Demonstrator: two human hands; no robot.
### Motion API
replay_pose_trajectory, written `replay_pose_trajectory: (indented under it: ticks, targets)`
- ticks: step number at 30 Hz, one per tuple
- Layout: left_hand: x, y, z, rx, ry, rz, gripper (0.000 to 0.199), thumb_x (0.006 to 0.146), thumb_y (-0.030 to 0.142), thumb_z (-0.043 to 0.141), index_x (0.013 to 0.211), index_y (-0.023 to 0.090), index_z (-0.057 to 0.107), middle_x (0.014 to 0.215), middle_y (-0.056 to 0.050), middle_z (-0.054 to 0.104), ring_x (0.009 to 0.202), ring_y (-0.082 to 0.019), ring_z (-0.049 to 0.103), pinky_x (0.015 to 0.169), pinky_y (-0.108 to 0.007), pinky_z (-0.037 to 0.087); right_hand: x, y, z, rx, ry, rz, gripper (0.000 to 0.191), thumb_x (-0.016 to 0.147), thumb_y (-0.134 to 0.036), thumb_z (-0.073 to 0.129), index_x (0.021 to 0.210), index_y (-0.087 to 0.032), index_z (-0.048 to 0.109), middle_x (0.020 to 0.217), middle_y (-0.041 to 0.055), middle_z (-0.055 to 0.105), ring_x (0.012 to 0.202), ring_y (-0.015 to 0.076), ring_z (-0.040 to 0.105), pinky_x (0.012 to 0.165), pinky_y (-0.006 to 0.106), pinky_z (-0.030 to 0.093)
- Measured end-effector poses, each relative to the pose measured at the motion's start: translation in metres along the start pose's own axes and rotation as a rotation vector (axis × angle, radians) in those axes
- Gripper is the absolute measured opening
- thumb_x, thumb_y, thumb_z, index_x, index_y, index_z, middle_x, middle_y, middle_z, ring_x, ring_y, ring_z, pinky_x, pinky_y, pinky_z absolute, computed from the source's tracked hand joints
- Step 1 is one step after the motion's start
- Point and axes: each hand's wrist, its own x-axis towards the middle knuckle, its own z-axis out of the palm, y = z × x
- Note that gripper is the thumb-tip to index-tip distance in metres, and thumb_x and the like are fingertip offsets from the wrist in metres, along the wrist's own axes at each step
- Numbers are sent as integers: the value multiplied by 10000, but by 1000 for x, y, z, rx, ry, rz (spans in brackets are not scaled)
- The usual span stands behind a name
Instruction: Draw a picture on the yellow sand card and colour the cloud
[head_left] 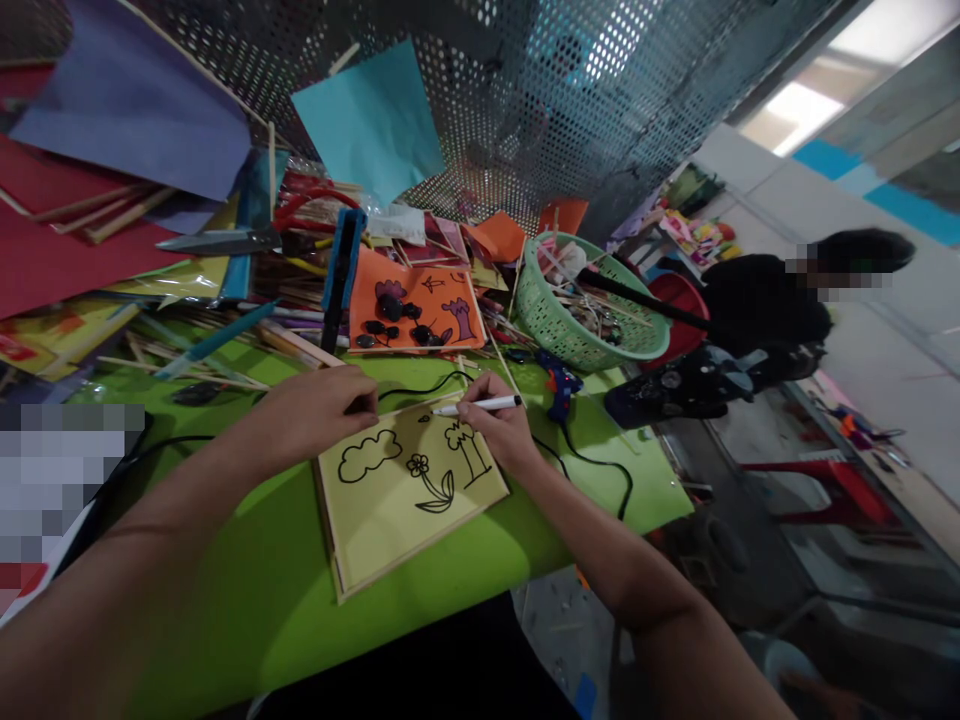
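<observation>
Yellow card (394, 505) on green table (247, 605), perforated panel (517, 110) behind

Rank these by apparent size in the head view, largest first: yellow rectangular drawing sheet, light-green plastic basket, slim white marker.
1. Yellow rectangular drawing sheet
2. Light-green plastic basket
3. Slim white marker
</observation>
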Motion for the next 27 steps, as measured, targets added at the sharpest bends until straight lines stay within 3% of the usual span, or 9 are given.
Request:
replay_pose_trajectory:
  ticks: [27]
  targets:
    - [1, -2, 2, -1, 12, 24, 183, 901, 356, 553, 862, 224, 673, 974, -83, 743, 862, -243, 657, 684, -349, 425, -1, 1, -1, 10, -8, -7, 227, 780, -383, 758, 783, -237, 584, 667, -42, 550, 607, 135, 453, 596, 278, 360]
